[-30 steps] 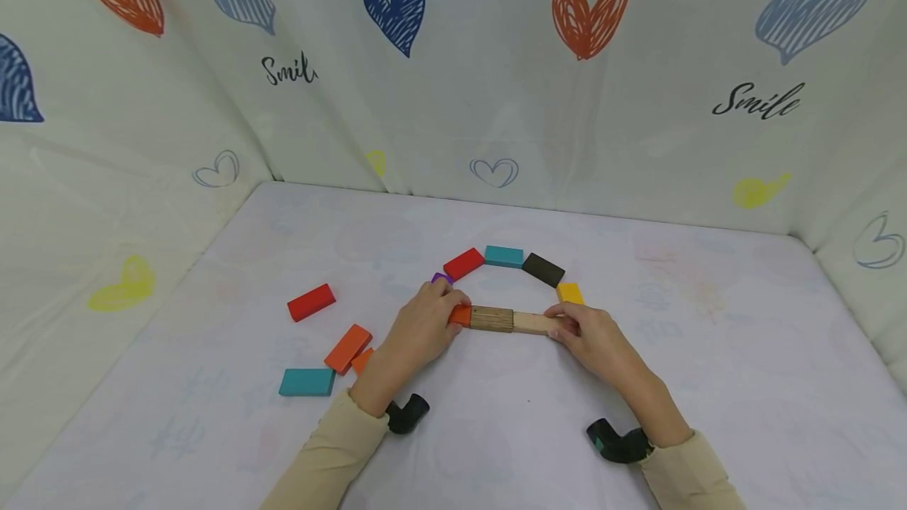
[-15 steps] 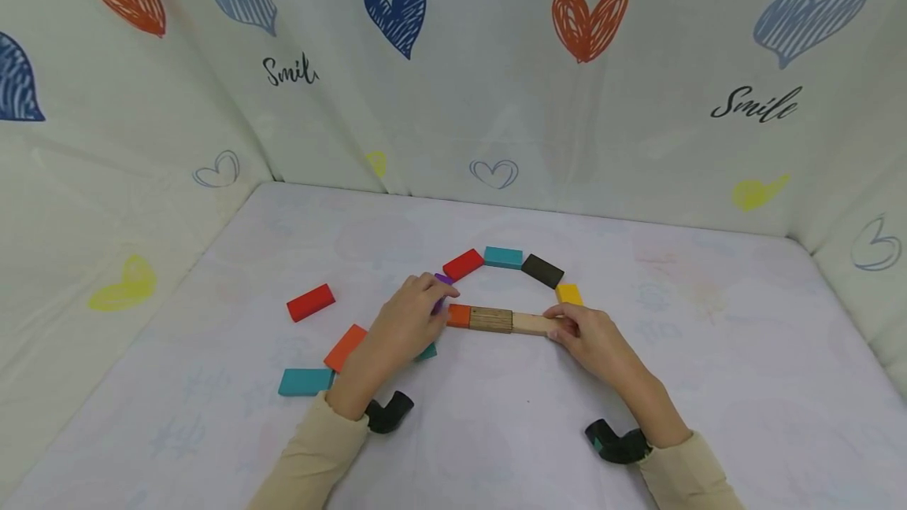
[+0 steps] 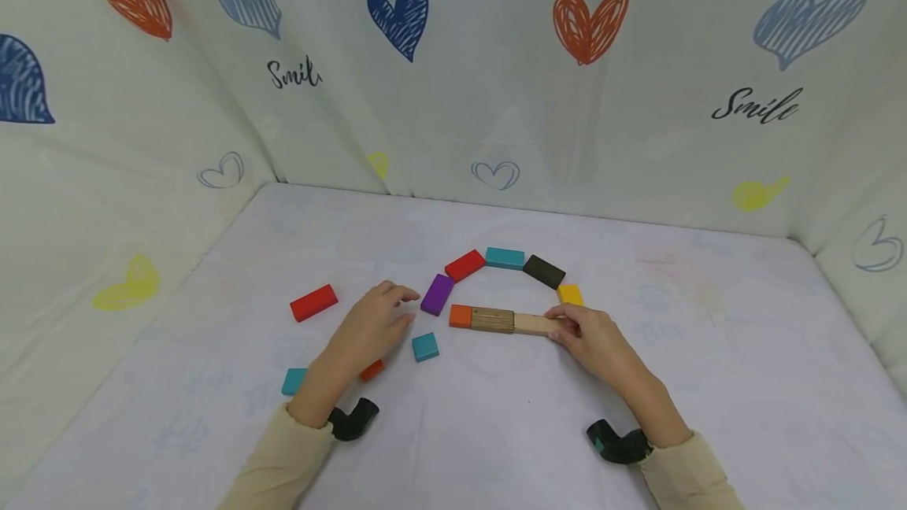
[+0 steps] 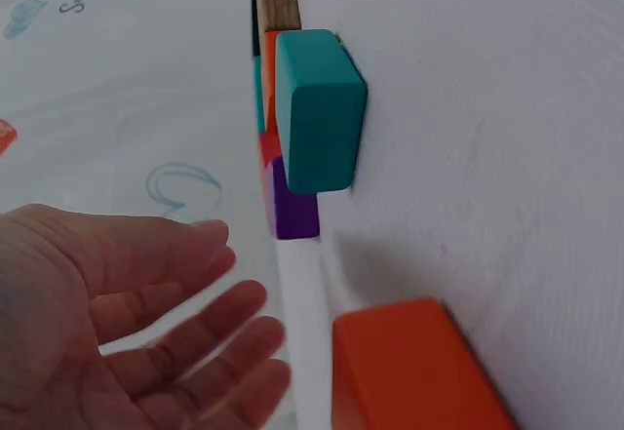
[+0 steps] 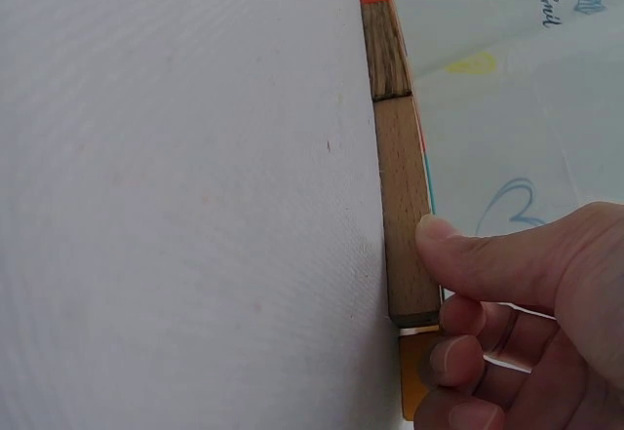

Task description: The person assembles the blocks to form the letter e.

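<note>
Pinches plain block (image 3: 530, 324), long axis sideways toward striped block (image 3: 492, 320), with right hand (image 3: 597, 343); holds left hand (image 3: 367, 327) loosely spread, empty.

I note one pale wooden block (image 3: 531, 324), unpainted, its left end butted against a dark-grained wooden block (image 3: 492, 319); I note one purple block (image 3: 437, 294), slanted, near the orange block (image 3: 460, 316)

Purple block (image 3: 437, 294); tan block (image 3: 530, 324); dark-streaked brown block (image 3: 492, 319); heart-printed backdrop (image 3: 489, 93).
</note>
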The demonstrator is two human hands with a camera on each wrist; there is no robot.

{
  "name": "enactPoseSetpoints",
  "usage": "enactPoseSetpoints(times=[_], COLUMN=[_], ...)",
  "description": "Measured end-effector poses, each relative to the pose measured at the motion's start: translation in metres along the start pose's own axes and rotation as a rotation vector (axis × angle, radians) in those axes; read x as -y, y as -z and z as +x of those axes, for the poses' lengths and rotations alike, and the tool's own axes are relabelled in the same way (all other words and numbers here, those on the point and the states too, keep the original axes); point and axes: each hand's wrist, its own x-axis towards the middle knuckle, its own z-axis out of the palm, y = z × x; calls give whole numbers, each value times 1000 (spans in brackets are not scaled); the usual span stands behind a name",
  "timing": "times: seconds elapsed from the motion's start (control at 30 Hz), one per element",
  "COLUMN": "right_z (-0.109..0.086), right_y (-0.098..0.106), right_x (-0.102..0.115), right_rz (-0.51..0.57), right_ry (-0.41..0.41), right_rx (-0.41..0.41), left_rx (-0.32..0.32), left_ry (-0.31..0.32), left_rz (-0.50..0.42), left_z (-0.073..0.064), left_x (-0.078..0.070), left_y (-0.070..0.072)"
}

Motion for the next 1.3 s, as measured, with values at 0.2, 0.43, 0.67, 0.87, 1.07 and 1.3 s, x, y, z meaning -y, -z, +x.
enactPoseSetpoints(times=[0.2,0.43,0.67,0.87,1.07,1.3], right_z=[0,-2,-1,-1,-1,0], right_y=[1,2,0,0,0,-1], right_x=[0,0,1,0,-1,-1], right_rz=[-4,-9,-11,-11,-10,-15], right_ry=[3,1,4,3,-2,5], right_rx=[2,6,1,-3,-3,0], left_rx=[46,106,174,191,204,202], left_ry=[77,126,144,164,135,145], left_rz=[-150,-180,-116,-111,-134,-131], left_z=[12,30,40,41,40,39], left_x=[2,-1,-4,-7,-10,-14], left_y=[-10,-17,-20,-18,-19,-17])
